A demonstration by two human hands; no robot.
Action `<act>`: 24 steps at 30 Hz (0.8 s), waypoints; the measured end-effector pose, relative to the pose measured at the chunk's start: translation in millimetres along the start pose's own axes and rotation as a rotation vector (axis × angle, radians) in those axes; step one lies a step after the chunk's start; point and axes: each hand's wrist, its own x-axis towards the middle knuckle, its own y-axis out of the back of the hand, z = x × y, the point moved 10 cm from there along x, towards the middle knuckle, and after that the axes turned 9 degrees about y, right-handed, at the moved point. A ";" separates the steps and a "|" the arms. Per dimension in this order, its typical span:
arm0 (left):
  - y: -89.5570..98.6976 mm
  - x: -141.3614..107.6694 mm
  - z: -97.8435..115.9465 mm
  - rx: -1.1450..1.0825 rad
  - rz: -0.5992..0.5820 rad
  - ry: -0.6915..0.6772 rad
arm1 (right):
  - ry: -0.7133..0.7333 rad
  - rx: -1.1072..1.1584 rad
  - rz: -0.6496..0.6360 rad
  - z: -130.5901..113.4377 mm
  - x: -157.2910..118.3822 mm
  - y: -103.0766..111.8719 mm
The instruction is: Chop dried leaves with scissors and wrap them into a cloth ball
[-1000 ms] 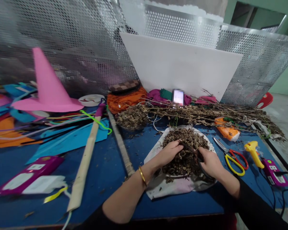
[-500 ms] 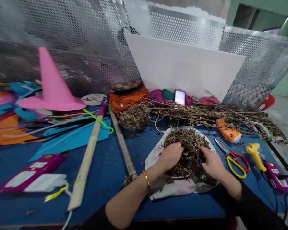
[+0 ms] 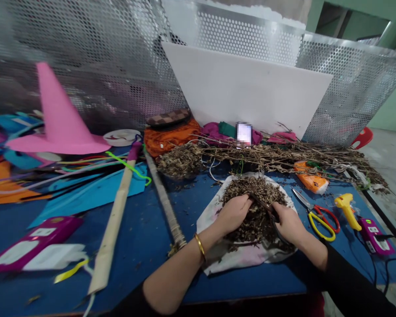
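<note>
A heap of dry brown plant bits [image 3: 259, 189] lies on a white cloth [image 3: 240, 264] at the right of the blue table. Dark scissors [image 3: 261, 202] are over the heap, and my right hand [image 3: 288, 222] is closed round their handles. The blades point left toward my left hand [image 3: 235, 213]. That hand is closed at the heap's upper left, by the blade tips, with its fingertips pinched on something too small to make out. A gold bangle [image 3: 200, 247] circles my left wrist.
Red and yellow-handled scissors [image 3: 321, 222], a yellow glue gun [image 3: 348, 211] and a purple power strip [image 3: 378, 237] lie right. Dry stalks [image 3: 284, 156] run behind the cloth. Leftward are a wooden stick [image 3: 112, 233], a wrapped stick [image 3: 165, 202] and a pink cone hat [image 3: 61, 119].
The view has shifted slightly, so the table's objects appear a little further left. Both hands stay over the heap, with the dark scissors still in my right hand.
</note>
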 end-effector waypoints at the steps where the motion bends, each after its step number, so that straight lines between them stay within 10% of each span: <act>1: 0.3 0.0 -0.3 -0.003 0.000 0.000 | 0.008 -0.004 0.002 -0.7 0.1 -0.1; 24: 15.7 2.4 -5.2 0.039 -0.080 -0.007 | -0.061 0.107 0.033 11.0 -0.3 10.8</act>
